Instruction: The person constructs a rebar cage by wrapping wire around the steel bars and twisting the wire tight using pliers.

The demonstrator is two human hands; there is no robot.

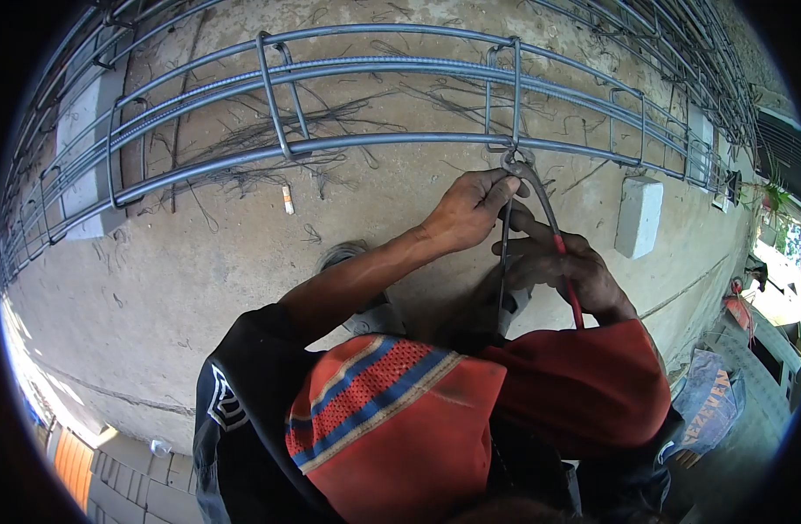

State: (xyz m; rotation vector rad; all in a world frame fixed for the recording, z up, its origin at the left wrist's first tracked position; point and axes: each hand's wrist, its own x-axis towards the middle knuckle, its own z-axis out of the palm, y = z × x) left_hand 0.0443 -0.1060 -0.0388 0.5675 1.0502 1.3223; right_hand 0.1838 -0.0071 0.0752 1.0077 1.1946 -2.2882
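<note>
A long cage of steel bars with square stirrups runs across the view in front of me. At its lower bar, by a stirrup, are the jaws of red-handled pincers. My right hand is closed around the pincers' handles. My left hand pinches at the pincers' head, just below the bar; whether a wire lies between its fingers is too small to tell. One dark handle hangs below the fingers, and the other shows red beside my right hand.
Loose tie wires lie on the concrete floor under the cage. White blocks stand at the left and right. A small white-and-orange object lies on the floor. More bars are stacked at the upper right. A printed sack is lower right.
</note>
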